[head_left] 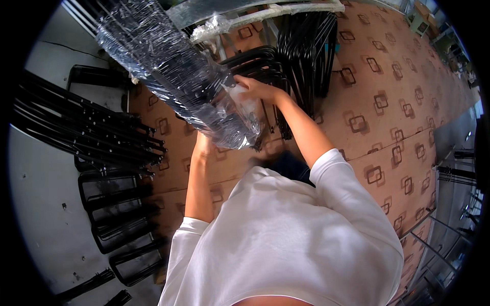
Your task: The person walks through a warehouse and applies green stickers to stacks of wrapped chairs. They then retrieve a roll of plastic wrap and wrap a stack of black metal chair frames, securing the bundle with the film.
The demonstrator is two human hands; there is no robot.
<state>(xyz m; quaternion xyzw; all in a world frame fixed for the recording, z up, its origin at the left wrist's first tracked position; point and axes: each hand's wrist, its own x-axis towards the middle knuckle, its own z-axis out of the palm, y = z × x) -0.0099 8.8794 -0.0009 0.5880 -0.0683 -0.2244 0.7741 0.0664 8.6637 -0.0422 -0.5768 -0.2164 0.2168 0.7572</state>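
A long bundle [168,71] of dark parts, wound in shiny clear plastic film, slants from the upper left toward my chest. My right hand [252,92] grips its right side near the close end, fingers against the loose film. At the bundle's lower left edge, my left hand [204,142] holds it from beneath, with the fingers hidden behind the wrap. What the dark parts inside are, I cannot make out.
Black bent metal tubes [87,122] are stacked on the left, above several black rectangular frames [115,214]. More black tubes [306,51] hang or lean beyond my right hand, below a film-wrapped rail [286,10]. Patterned flooring [383,122] spreads to the right; a metal rack [434,239] stands lower right.
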